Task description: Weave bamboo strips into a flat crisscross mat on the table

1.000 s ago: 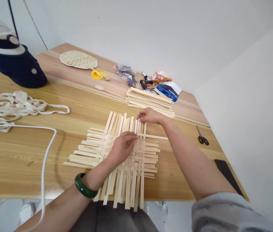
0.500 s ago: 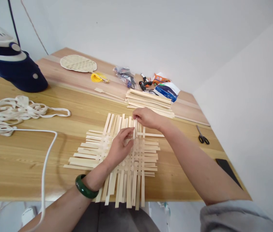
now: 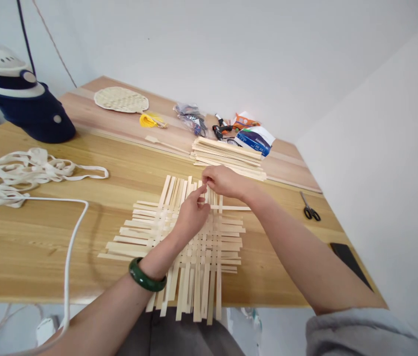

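Head view: the woven mat of pale flat strips point(image 3: 203, 254) lies on the wooden table point(image 3: 275, 277) at the near edge, directly in front of the person; its lower strip ends project past that edge. The left hand point(image 3: 192, 215) is positioned over the upper middle of the mat, fingers bent and directed toward the right hand point(image 3: 226, 181). The right hand is located at the far strip ends, thumb and fingers drawn together. Fingertips of both hands lie close together; whether either hand grips a strip cannot be determined. One crosswise strip point(image 3: 233, 208) extends to the right beyond the mat, beneath the right forearm. A stack of loose strips point(image 3: 227, 154) lies behind the right hand. Scissors point(image 3: 309, 210) lie to the right. A green bangle point(image 3: 147, 276) encircles the left wrist.
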Available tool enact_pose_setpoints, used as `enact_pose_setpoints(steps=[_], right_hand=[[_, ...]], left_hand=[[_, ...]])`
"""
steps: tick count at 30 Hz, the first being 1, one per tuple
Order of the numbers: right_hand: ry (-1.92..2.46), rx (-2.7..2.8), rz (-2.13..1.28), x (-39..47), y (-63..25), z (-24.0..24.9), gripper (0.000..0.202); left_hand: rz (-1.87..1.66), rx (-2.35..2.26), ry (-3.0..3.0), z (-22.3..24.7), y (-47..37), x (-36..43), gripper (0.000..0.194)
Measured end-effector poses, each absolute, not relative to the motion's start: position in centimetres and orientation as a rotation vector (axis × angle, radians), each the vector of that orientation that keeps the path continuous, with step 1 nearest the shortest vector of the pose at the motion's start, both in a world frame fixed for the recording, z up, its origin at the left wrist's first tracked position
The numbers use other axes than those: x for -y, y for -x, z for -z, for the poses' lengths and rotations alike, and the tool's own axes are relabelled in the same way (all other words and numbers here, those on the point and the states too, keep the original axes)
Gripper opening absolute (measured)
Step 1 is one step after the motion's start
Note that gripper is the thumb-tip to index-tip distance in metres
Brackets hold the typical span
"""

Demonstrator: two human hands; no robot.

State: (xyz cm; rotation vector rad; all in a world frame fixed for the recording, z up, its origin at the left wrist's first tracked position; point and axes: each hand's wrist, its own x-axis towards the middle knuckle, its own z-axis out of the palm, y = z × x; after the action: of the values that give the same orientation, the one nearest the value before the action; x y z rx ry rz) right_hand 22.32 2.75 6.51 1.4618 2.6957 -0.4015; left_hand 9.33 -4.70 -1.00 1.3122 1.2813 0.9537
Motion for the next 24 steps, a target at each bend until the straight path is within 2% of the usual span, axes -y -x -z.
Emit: enact_pose_setpoints(steps=[7, 11, 15, 19, 24], right_hand=[[-1.617, -2.733, 0.561, -1.7, -22.5, -6.5, 0.024], [-1.838, -2.825, 0.549, -1.0, -23.7, -5.1, 0.027], [-2.109, -2.68, 0.474, 0.7, -26.0, -3.4, 0.026], [-2.158, -2.465, 0.392, 2.6, -27.1, -2.6, 0.028], [-2.025, -2.558, 0.295, 1.9, -25.6, -2.8, 0.036]], left_hand=[[-1.023, -1.407, -1.517, 2.7, -10.6, 4.1, 0.052], [-1.034, -1.357, -1.526, 3.1, -10.4, 3.8, 0.038], [-1.011, -1.299, -1.532, 3.2, -10.2, 3.6, 0.029], [-1.003, -1.31, -1.52, 3.3, -10.3, 3.6, 0.029], [-1.034, -1.336, -1.499, 3.4, -10.2, 4.0, 0.036]])
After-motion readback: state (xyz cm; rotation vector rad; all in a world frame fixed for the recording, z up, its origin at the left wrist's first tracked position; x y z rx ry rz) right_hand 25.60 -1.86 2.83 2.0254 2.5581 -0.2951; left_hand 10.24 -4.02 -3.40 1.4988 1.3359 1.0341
